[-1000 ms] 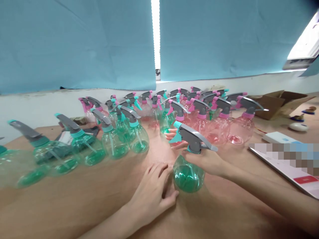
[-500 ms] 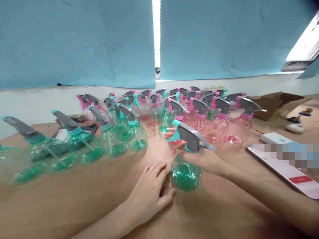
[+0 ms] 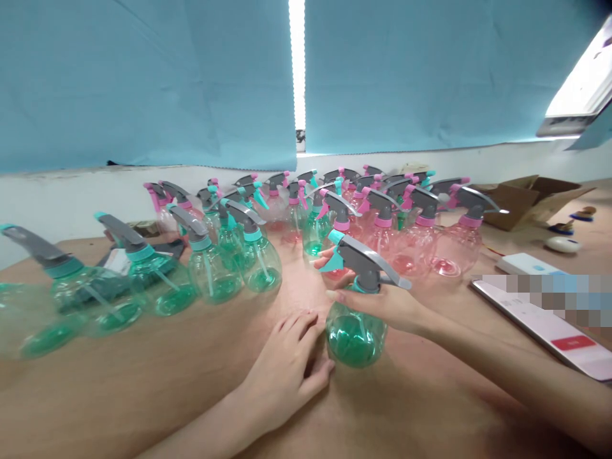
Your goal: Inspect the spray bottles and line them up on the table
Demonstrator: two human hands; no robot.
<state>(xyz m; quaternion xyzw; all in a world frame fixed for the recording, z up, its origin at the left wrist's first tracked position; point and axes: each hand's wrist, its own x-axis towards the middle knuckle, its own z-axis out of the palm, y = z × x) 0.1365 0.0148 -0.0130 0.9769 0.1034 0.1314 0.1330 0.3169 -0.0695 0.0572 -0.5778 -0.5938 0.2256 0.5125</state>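
A green spray bottle (image 3: 356, 338) with a grey trigger head (image 3: 366, 260) stands on the wooden table (image 3: 143, 389) in front of me. My right hand (image 3: 382, 303) is closed round its neck, fingers under the trigger. My left hand (image 3: 287, 370) lies flat on the table with its fingers apart, the thumb close to the bottle's base and nothing in it.
Several green spray bottles (image 3: 210, 268) stand at the left, several pink ones (image 3: 421, 236) at the back right. A cardboard box (image 3: 530, 197), a white device (image 3: 523, 262) and a printed sheet (image 3: 549, 328) lie on the right. Blue blinds (image 3: 143, 83) hang behind.
The bottle and my right hand have shifted slightly left and toward me in the picture. My left hand stays flat beside the base.
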